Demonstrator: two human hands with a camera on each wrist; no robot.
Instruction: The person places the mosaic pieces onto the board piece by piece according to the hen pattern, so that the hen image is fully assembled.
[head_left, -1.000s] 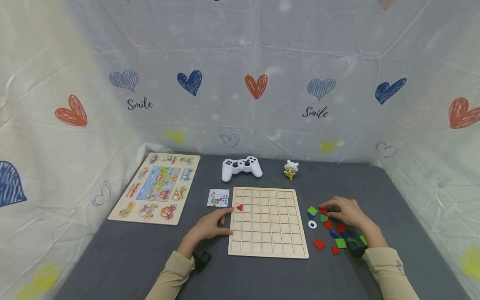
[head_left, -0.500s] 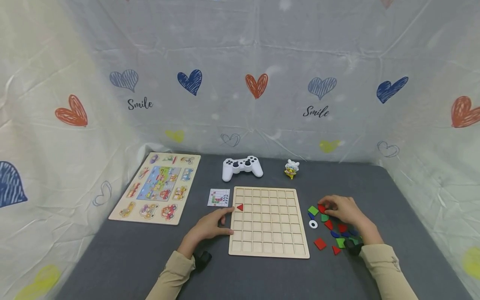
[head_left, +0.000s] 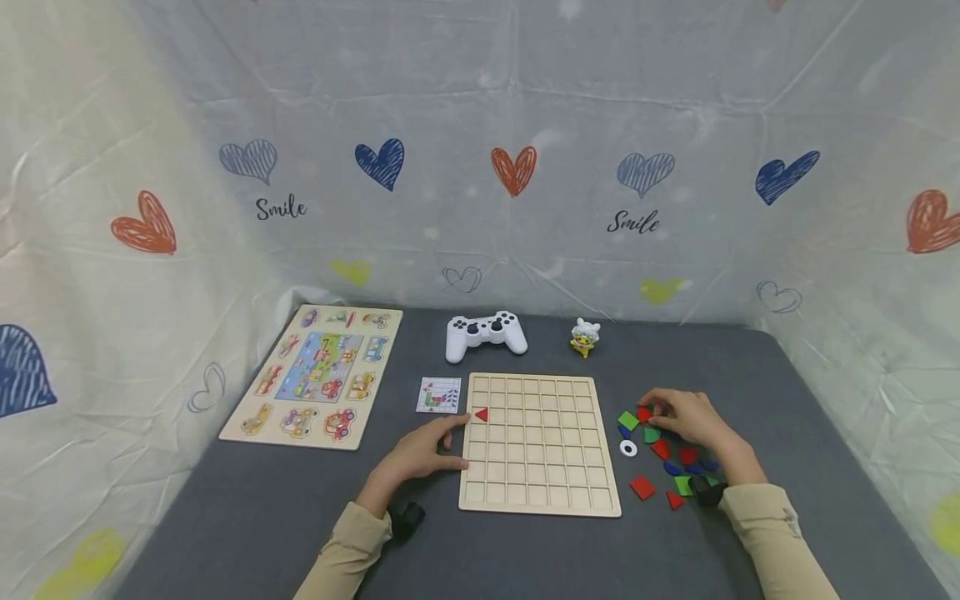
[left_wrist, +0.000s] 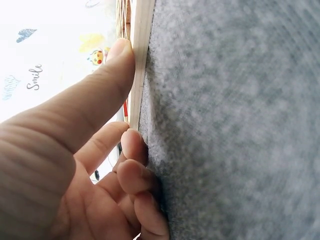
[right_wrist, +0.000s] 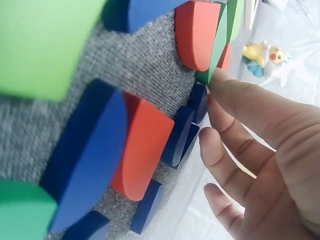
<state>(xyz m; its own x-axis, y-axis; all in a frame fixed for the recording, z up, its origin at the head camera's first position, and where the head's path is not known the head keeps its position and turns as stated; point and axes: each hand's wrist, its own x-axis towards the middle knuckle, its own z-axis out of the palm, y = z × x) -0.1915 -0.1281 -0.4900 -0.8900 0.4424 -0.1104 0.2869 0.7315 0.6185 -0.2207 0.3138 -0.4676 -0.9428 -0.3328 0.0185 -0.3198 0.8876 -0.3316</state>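
Note:
My left hand rests against the left side of a wooden grid board. In the left wrist view the thumb lies along the board's edge, the index finger touches it lower down, and the other fingers are loosely bent. A red triangle sits in a cell near the board's upper left. Right of the board my right hand pinches a small red piece between thumb and index finger; its shape is mostly hidden. The thumb tip is close to a green piece in the right wrist view.
Several red, green and blue pieces and a white ring lie under and around the right hand. A picture card, a white game controller, a small figurine and a vehicle puzzle board stand behind and left.
The right hand has shifted the red piece slightly away from the person and to the left among the pieces. The left hand stays at the board's edge.

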